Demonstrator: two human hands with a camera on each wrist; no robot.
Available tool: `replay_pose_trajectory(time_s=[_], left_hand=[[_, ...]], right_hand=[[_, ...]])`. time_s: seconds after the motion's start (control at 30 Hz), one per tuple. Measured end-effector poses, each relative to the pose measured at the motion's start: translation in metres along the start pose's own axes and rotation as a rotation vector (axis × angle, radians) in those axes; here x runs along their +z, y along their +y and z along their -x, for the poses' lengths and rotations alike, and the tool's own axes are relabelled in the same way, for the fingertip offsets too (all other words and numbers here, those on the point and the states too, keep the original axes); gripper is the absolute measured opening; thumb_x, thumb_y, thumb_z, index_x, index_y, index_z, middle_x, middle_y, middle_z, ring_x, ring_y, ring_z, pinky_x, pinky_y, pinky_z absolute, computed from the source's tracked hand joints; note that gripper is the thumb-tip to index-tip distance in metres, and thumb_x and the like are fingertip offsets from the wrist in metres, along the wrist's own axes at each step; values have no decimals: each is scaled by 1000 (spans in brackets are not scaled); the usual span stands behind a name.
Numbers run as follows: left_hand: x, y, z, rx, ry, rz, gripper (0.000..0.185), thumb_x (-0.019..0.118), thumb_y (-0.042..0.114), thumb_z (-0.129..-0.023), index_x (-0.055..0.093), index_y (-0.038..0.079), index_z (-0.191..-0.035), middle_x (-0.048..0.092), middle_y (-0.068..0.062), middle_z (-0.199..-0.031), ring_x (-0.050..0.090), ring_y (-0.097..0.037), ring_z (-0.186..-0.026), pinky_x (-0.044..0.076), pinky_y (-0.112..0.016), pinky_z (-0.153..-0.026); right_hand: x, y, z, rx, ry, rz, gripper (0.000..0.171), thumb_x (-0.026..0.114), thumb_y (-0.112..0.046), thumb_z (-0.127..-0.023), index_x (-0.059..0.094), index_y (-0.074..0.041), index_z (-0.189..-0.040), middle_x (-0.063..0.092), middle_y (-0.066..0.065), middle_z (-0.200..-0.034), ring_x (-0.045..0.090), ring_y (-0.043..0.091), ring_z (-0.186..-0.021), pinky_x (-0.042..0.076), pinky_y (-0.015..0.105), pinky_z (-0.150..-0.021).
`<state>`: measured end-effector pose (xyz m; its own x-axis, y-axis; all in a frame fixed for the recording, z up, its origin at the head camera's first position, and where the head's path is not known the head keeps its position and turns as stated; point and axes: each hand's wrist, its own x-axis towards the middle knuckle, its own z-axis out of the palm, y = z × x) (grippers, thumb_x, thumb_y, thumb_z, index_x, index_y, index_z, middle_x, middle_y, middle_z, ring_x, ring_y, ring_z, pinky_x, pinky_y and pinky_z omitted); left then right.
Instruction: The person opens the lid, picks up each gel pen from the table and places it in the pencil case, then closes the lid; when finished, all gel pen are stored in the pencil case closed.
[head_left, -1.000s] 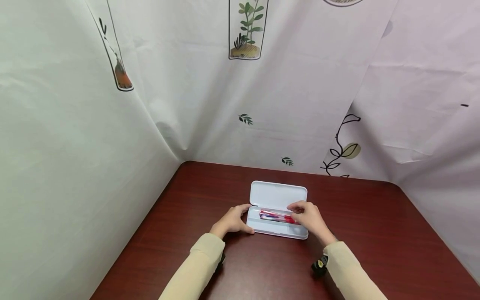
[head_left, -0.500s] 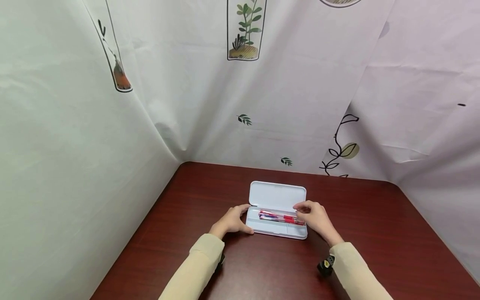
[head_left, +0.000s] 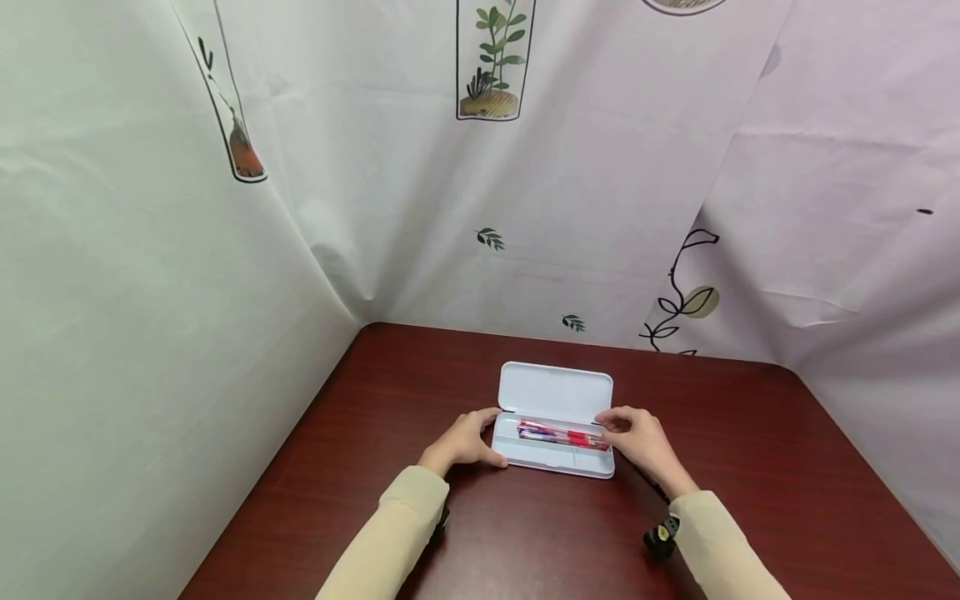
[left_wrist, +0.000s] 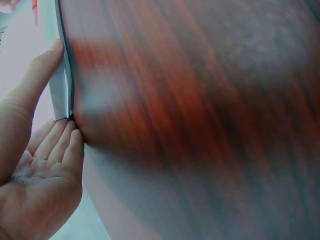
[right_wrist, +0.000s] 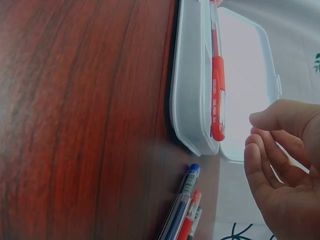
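Lying between left hand [head_left: 463, 442] and right hand [head_left: 637, 440], open pencil case [head_left: 553, 421].

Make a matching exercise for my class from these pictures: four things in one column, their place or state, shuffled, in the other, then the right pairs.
Things
1. case
2. red pen
3. left hand
4. loose pens

Place or state
A. lies inside the case
B. lie on the table beside the case
C. open, lid back
D. touches the case's left end

Pairs: 1-C, 2-A, 3-D, 4-B
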<state>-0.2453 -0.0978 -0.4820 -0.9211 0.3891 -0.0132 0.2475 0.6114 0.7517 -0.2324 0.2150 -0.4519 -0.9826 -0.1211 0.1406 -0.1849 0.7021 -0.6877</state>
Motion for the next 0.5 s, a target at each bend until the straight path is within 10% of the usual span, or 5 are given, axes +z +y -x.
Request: replay_pose_trajectory(time_s=[0.5], left_hand=[[0, 0, -1, -12, 0, -6, 92, 93, 18, -64, 46, -2, -142, 53, -18, -142, 52, -28, -131, 43, -41, -108]], right_hand=[[-11, 17, 9, 35, 17, -6, 22, 71, -1, -81, 74, -4, -102, 72, 12, -96, 65, 16, -84, 53, 21, -70]])
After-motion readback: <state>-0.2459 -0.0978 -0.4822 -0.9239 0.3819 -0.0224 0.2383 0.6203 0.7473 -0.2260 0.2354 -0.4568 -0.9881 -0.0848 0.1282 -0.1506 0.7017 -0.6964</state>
